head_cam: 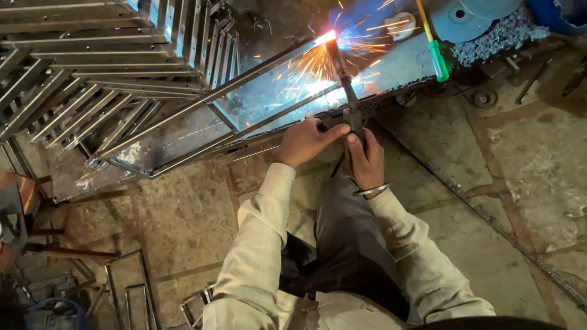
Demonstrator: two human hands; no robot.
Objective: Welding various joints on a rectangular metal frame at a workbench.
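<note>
Your brightest light is the welding arc (328,36) at the top centre; it burns out to white with a blue haze, and orange sparks streak around it. It glares off the metal frame (269,98) beside it. The floor (489,183) is dim and warm-toned. Your lower corners fall into shadow, and the edges bend slightly.

We have a single view, from a camera worn on the head, looking steeply down past our own knees to the floor (489,201). It sits close: our sleeves fill the lower middle of the frame, and our left hand (304,142) and right hand (367,160) meet near the centre. The view faces forward over a long metal frame (244,107) lying slantwise across the upper half.
</note>
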